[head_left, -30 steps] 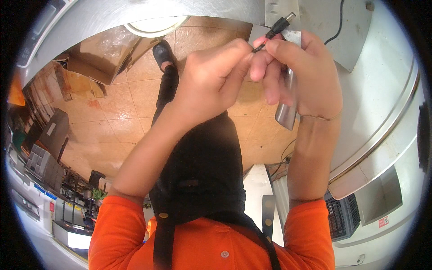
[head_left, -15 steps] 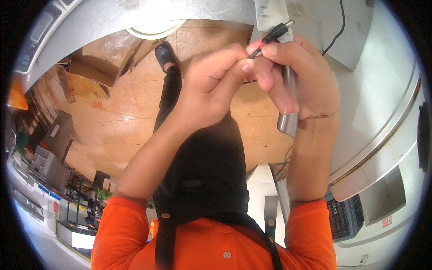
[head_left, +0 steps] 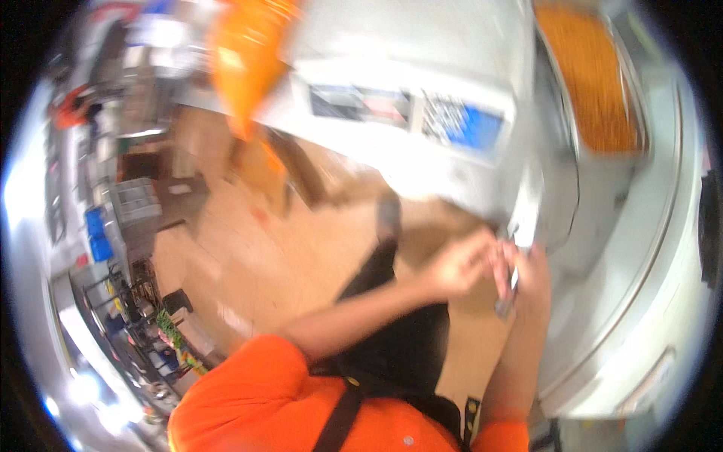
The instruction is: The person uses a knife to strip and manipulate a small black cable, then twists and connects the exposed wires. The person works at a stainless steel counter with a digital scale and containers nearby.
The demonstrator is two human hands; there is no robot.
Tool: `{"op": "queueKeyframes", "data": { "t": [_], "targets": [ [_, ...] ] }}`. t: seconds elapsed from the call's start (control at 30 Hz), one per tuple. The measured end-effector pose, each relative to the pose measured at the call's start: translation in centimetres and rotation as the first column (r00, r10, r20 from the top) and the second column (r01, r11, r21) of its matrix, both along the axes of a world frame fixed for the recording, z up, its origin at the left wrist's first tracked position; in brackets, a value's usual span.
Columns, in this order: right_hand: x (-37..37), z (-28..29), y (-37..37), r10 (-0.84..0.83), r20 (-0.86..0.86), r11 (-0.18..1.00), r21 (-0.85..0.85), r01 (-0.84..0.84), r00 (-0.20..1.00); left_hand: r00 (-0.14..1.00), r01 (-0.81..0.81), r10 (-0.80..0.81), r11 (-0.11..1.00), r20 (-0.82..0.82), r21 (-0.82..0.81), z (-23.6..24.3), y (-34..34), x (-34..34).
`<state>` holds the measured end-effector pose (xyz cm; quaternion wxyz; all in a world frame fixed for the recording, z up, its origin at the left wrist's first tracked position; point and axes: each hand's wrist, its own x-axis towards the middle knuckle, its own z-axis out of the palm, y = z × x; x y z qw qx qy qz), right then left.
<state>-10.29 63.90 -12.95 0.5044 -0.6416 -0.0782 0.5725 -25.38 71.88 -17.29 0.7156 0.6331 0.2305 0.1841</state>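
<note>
My left hand [head_left: 468,265] and my right hand [head_left: 533,273] are together right of centre, their fingers closed and close to touching. Between their fingertips is a thin black cable with a barrel power plug [head_left: 514,227], plain in the earlier head view but smeared by motion now. The plug points up and away from me. A narrow metal strip [head_left: 504,306] shows just below the right fingers; whether the hand touches it, I cannot tell. Beyond the hands is a white, box-like appliance [head_left: 452,177] with a panel [head_left: 410,113] of dark and blue patches.
An orange plastic bag [head_left: 252,60] hangs at the upper left, by a cardboard box [head_left: 297,169] on the floor. At the upper right lies a tray of orange-brown contents [head_left: 595,83]. A thin dark cord [head_left: 577,192] runs below it. Grey crates [head_left: 135,200] stand at left.
The view has swung left and tilted up, bringing the appliance panel, bag and tray into sight. My hands appear lower and farther right, still together at the plug. Everything is more blurred.
</note>
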Motion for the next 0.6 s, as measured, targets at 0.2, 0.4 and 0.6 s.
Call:
{"op": "queueKeyframes", "data": {
  "t": [0.2,0.4,0.6],
  "targets": [
    [-2.8,7.3,-0.6,-0.007,-0.126,0.988,0.151,0.027,0.992,0.995,0.095,-0.092,0.993,-0.046,0.075,10.7,1.5,-2.9],
    [-0.6,11.3,1.4,0.031,-0.152,0.975,0.222,0.004,0.988,0.999,-0.032,0.044,0.898,-0.016,0.439,11.7,2.3,-1.0],
    [4.1,13.6,-0.4,0.217,-0.183,0.948,0.274,-0.162,0.959,0.997,-0.078,0.072,0.834,0.032,0.546,14.9,0.1,1.4]
  ]
}}
